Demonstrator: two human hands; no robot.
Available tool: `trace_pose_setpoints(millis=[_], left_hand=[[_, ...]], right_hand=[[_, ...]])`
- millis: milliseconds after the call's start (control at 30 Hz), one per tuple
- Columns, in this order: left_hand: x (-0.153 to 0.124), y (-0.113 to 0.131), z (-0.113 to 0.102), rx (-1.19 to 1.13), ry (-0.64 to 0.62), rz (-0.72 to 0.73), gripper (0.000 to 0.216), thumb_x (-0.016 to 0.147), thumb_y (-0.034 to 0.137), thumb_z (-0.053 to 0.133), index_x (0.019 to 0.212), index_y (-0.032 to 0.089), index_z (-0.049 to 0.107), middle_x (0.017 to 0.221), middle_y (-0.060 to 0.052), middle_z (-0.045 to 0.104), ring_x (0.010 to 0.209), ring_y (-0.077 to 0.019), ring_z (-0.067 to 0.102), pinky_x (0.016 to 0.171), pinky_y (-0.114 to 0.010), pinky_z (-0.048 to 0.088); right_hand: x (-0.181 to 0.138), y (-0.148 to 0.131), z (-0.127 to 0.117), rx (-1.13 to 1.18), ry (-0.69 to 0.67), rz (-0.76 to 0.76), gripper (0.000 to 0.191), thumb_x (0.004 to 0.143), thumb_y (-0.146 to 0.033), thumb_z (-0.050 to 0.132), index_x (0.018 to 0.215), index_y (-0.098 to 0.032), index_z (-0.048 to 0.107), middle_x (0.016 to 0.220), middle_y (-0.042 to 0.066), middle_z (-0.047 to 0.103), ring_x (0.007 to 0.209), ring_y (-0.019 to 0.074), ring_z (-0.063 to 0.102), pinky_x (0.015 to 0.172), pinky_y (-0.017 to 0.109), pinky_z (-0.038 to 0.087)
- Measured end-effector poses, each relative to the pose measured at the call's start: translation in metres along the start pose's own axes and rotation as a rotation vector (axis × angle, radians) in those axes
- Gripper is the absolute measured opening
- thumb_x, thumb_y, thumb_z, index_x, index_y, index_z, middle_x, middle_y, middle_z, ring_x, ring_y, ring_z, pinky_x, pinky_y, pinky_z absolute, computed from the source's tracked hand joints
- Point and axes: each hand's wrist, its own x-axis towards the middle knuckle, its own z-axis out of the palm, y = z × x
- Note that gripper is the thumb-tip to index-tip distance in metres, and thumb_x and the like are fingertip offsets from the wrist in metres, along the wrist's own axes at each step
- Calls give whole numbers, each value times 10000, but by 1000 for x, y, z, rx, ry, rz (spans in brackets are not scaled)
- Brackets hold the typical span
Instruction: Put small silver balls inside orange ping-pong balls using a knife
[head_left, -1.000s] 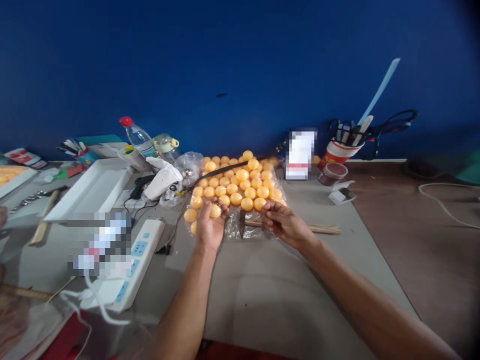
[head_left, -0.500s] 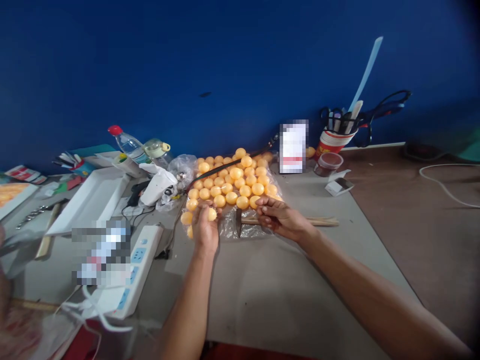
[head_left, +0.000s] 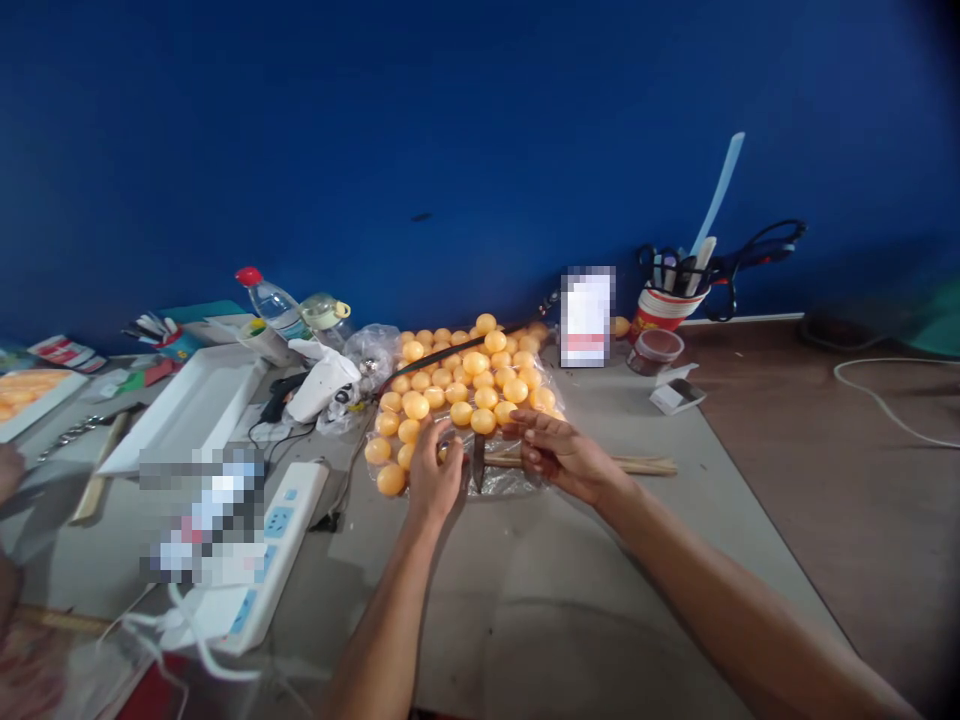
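A heap of small orange balls (head_left: 465, 385) lies on a clear plastic bag against the blue wall. My left hand (head_left: 435, 468) is curled at the heap's near edge, and a bit of an orange ball shows between its fingers. It sits just left of the dark head of a small hammer (head_left: 478, 462). My right hand (head_left: 559, 455) is closed on the hammer's wooden handle (head_left: 645, 465), which runs off to the right along the table. A loose ball (head_left: 391, 479) rests left of my left hand.
A white power strip (head_left: 277, 520), a white tray (head_left: 187, 400), a glue gun (head_left: 322, 375) and a water bottle (head_left: 270, 295) are on the left. A cup of scissors (head_left: 667, 300), a jar (head_left: 654, 350) and a small box (head_left: 676, 395) stand right. Another person's hand (head_left: 7, 470) is at the left edge.
My left hand has shifted right from the heap's left corner to beside the hammer head, fingers still curled. My right hand stays on the handle.
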Motion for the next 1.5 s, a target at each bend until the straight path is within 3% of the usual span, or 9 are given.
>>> trace_pose_setpoints(millis=[200,400,767,933,1100,1200,1300,1400,1500], left_hand=[[-7,2,4,36,-63,82,301,836,203,525,1119,162,618,1265,-134,624,1269,-263,521,1089,-450,399],[-11,8,4,34,-126,182,260,830,159,543,1076,174,628,1204,-126,658,1192,-256,575,1049,-448,442],[-12,9,5,-67,-39,237,176,820,128,556,962,188,640,1069,-95,673,1066,-212,607,971,-378,480],[-9,11,0,-191,1,33,132,858,261,532,904,195,636,905,-49,688,844,-174,638,817,-316,510],[-3,6,2,-362,-12,-116,227,842,388,536,836,183,634,796,-27,660,711,-158,601,678,-272,489],[0,2,4,-443,-6,-176,252,823,420,552,801,181,628,722,-6,623,664,-152,578,648,-271,470],[2,0,6,-569,-14,-275,289,782,462,598,827,179,628,748,-3,631,618,-147,579,573,-262,441],[3,0,6,-652,4,-319,308,741,470,638,829,176,631,761,-1,635,612,-145,577,568,-260,439],[4,-1,7,-674,-14,-324,326,727,490,644,822,178,635,780,-3,640,641,-152,582,596,-267,455]], right_hand=[[-5,0,7,-54,70,-24,454,714,-100,698,1141,-222,604,1042,41,660,511,45,491,435,188,427],[-6,2,8,-96,85,-46,424,726,-154,729,1132,-235,637,1105,44,642,523,37,488,448,184,447],[-2,5,-3,-125,-4,-2,320,739,-181,749,1048,-208,670,1050,47,671,548,52,483,489,194,438],[2,6,-3,-55,-39,-23,163,742,-197,759,862,-186,649,769,2,645,494,51,412,452,178,360],[2,4,1,-67,-36,-39,229,720,-268,782,874,-181,637,657,-25,599,443,51,350,421,179,296],[3,2,3,-15,-31,-37,239,730,-316,769,849,-162,630,712,-9,602,514,71,441,468,196,358],[3,2,3,44,-52,-25,173,703,-188,731,832,-155,622,781,9,624,618,93,527,556,211,426],[4,5,1,29,-105,-25,257,584,6,655,790,-142,609,783,11,643,643,93,551,592,208,440],[5,9,-1,-39,-82,-5,211,628,-4,664,784,-132,602,746,11,639,617,95,561,589,219,449]])
